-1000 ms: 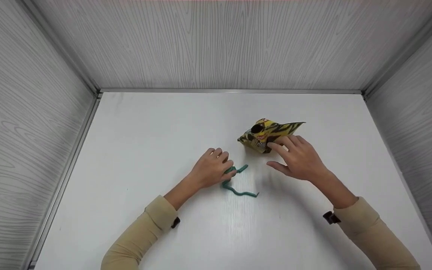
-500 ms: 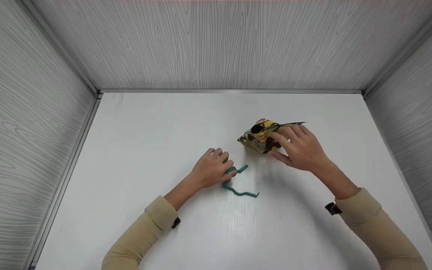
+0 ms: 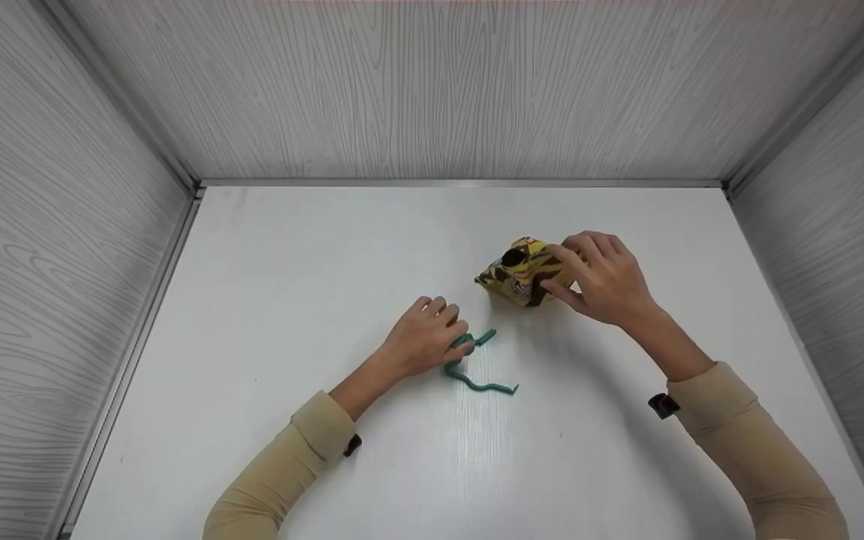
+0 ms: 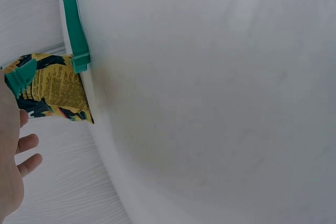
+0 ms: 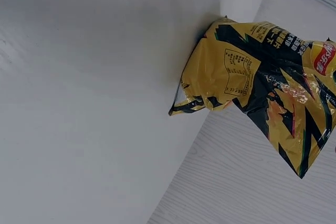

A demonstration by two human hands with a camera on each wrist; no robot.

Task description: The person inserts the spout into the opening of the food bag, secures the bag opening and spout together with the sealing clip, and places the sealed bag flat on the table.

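Observation:
A yellow and black snack bag point(image 3: 514, 277) stands on the table, its printed side and pointed corner large in the right wrist view point(image 5: 247, 72). My right hand point(image 3: 604, 281) is at the bag's upper right edge, index finger and thumb spread along its front, covering its right flap. A green plastic bag clip point(image 3: 481, 386) lies spread apart in a bent shape. My left hand point(image 3: 423, 337) holds it near its bend with curled fingers, hiding that part. In the left wrist view, one arm of the clip point(image 4: 76, 30) rises before the bag point(image 4: 55, 87).
The white tabletop point(image 3: 289, 262) is bounded by grey wood-grain panels point(image 3: 432, 90) at the back and sides. A metal strip point(image 3: 469, 182) runs along the rear edge. Tan sleeves point(image 3: 724, 427) with small dark devices cover both forearms.
My right hand has moved up and away along the bag's right side, now covering the flap that stuck out. My left hand, the clip and the bag have hardly moved.

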